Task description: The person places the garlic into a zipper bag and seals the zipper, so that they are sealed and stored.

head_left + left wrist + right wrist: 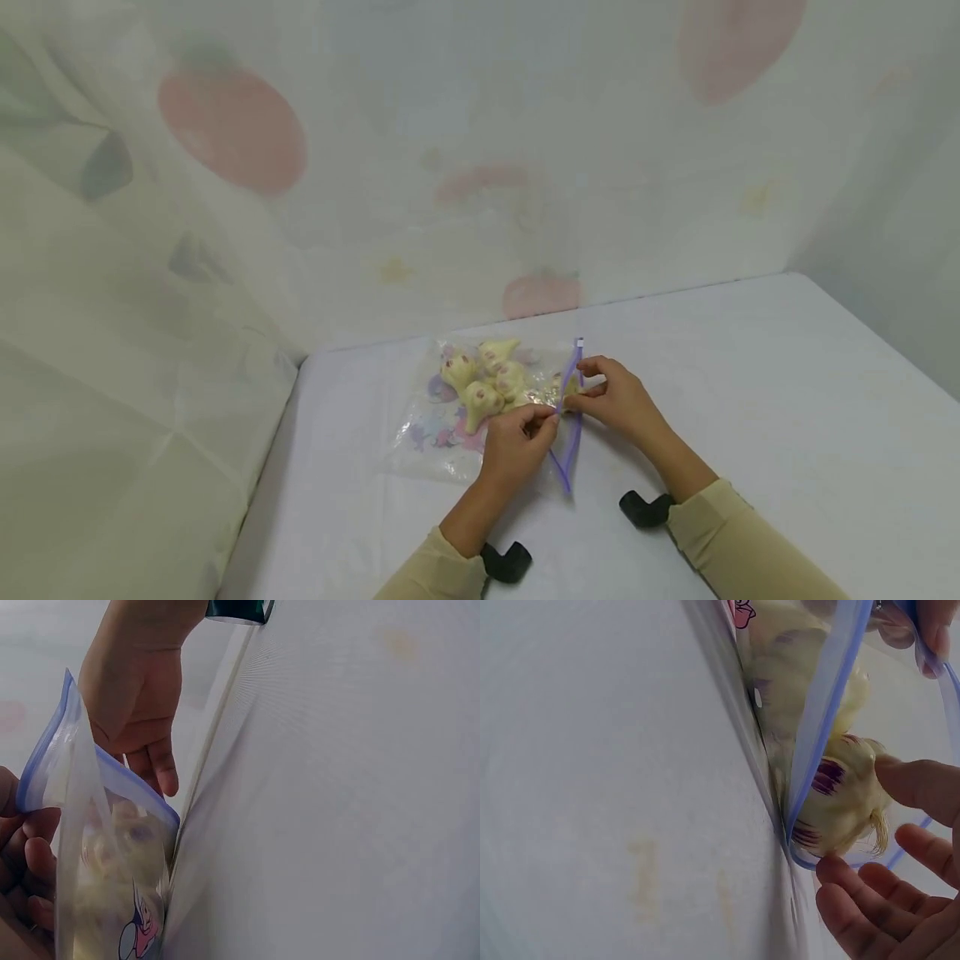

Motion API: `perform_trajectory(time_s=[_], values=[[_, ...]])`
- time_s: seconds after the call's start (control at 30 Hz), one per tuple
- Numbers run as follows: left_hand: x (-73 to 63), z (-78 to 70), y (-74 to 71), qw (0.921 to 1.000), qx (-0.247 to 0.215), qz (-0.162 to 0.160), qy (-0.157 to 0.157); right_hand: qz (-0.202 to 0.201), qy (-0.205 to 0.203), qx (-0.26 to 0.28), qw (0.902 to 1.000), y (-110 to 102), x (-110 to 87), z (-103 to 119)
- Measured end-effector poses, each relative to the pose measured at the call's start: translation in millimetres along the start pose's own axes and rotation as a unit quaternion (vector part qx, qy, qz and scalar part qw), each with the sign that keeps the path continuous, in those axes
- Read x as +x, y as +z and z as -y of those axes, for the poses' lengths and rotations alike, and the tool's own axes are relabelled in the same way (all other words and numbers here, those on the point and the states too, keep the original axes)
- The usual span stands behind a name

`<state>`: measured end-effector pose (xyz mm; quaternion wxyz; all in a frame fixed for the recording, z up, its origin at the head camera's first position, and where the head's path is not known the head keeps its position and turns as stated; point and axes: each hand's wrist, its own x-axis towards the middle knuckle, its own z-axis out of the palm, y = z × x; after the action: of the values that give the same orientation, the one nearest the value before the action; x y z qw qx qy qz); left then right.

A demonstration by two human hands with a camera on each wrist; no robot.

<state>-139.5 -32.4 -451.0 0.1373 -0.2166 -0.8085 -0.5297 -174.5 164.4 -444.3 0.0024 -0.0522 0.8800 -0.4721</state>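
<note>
A clear zip bag (420,454) with a purple zip edge (573,446) and coloured prints lies on the table, its mouth spread to the right. Several garlic bulbs (482,398) sit inside. My left hand (516,446) pinches the near side of the bag's mouth between thumb and fingertips. At the opening, my right hand (622,404) has its thumb and fingertips against a purple-streaked garlic bulb (847,799) just inside the zip edge. Its fingers look relaxed and spread in the right wrist view. In the left wrist view, the bag's wall (82,847) partly hides the bulbs.
The white-covered table (750,400) extends to both sides of the bag. Behind it hangs a pale curtain (375,167) with strawberry prints, and another fabric wall (112,375) stands at the left. A black wrist mount (645,508) shows at each sleeve.
</note>
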Motion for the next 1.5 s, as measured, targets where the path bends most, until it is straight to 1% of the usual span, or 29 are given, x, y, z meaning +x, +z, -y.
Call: perform_trajectory(time_s=[0.13, 0.3, 0.37, 0.53, 0.63, 0.77, 0.9, 1.07, 1.17, 1.27, 1.33, 1.4, 1.5], values=[[0.8, -1.6, 0.3, 1.0000, 0.004, -0.002, 0.000, -0.019, -0.014, -0.009, 0.9997, 2, -1.3, 3], [1.0, -3.0, 0.7, 1.0000, 0.005, -0.002, 0.002, -0.019, -0.057, -0.021, 0.9979, 7, -0.3, 4], [1.2, -3.4, 1.0, 1.0000, 0.006, -0.003, 0.006, -0.009, -0.074, -0.013, 0.9971, 9, -0.4, 4], [1.0, -3.9, 1.4, 1.0000, 0.006, -0.002, 0.006, 0.038, -0.094, 0.014, 0.9947, 12, -1.9, 4], [0.3, -4.3, 1.5, 1.0000, 0.005, 0.000, 0.002, 0.066, -0.099, 0.010, 0.9929, 14, -2.9, 4], [-0.2, -4.2, 2.0, 0.9999, 0.013, 0.004, 0.005, 0.097, -0.098, -0.009, 0.9904, 16, -3.1, 2], [-0.3, -4.1, 1.4, 0.9997, 0.017, 0.018, 0.006, 0.123, -0.096, -0.008, 0.9878, 19, -3.5, 1], [-0.5, -4.8, -0.3, 0.9988, 0.013, 0.044, -0.015, 0.148, -0.100, 0.012, 0.9838, 23, -3.3, 3], [-0.5, -5.3, -0.6, 0.9984, 0.011, 0.050, -0.024, 0.133, -0.099, 0.017, 0.9861, 22, -2.1, 2], [-0.4, -4.8, -0.2, 0.9981, 0.014, 0.053, -0.027, 0.092, -0.093, 0.022, 0.9912, 18, 0.3, -1], [-0.2, -4.1, 0.3, 0.9978, 0.019, 0.057, -0.028, 0.059, -0.075, 0.025, 0.9952, 15, 2.4, -3], [0.1, -3.4, 0.9, 0.9974, 0.023, 0.062, -0.028, 0.025, -0.050, 0.041, 0.9976, 12, 4.6, -5], [0.4, -2.3, 2.1, 0.9970, 0.029, 0.068, -0.022, -0.020, 0.004, 0.088, 0.9959, 8, 7.3, -7]])
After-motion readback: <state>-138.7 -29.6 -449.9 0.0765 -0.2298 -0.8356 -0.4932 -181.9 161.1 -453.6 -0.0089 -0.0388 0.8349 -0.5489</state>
